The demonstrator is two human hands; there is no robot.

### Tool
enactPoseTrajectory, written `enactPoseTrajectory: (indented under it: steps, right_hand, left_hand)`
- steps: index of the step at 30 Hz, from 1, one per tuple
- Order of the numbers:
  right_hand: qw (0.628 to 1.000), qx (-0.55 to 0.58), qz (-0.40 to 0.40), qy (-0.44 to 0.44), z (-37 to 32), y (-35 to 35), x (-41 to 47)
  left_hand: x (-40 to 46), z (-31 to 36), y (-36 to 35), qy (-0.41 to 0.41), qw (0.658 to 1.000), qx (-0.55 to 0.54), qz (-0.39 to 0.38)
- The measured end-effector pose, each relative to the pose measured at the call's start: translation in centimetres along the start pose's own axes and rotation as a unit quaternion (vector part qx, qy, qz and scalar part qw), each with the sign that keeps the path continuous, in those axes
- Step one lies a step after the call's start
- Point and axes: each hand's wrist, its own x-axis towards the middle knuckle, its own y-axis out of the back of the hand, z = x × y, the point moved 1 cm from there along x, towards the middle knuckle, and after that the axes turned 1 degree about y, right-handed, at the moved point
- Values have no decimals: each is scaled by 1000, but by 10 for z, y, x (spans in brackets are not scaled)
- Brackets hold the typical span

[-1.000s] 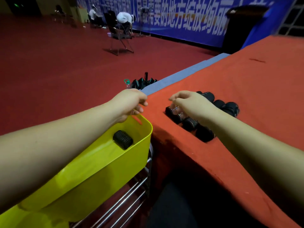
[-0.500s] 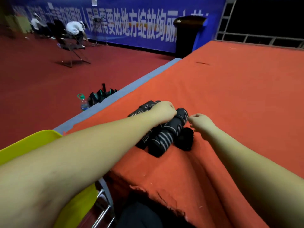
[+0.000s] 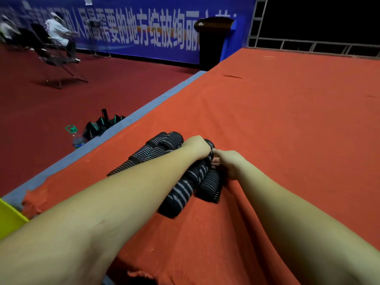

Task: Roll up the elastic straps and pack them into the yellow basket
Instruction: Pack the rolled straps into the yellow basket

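Writing runs across the blue banner (image 3: 144,31) on the far wall: large white and yellow Chinese characters, partly blurred, among which 放 can be made out; the rest I cannot read with certainty. No brand or label shows on the straps.

An orange-red cloth (image 3: 287,130) covers the raised platform, creased into folds near the arms and frayed at the near edge. A grey border (image 3: 144,108) runs along its left side, and below it lies a dark red floor (image 3: 51,103). On that floor, against the border, sit a water bottle (image 3: 76,137) with a green cap and a dark bag (image 3: 98,126) with green trim. A dark lectern (image 3: 211,42) stands at the banner, a metal railing (image 3: 308,46) closes the back, and people sit on chairs (image 3: 55,56) in the far left corner.

Rolled straps (image 3: 178,194) lie heaped on the cloth, black with thin grey stripes, each wound into a thick cylinder; several lie side by side, pointing away from the viewer. Only a corner of the yellow basket (image 3: 9,219) shows at the left edge, well apart from the heap.

The left hand (image 3: 196,148) is curled over the far end of one roll, gripping it. The right hand (image 3: 229,163) is beside it, fingers bent and touching the same roll; whether it truly holds anything I cannot tell.
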Motion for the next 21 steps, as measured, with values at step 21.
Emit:
enactPoseTrajectory:
  steps: [21]
  right_hand:
    - [968,-54,-153,194,-42,-80,-179]
  left_hand:
    - [-152,-105,66,-3,839,-540,62]
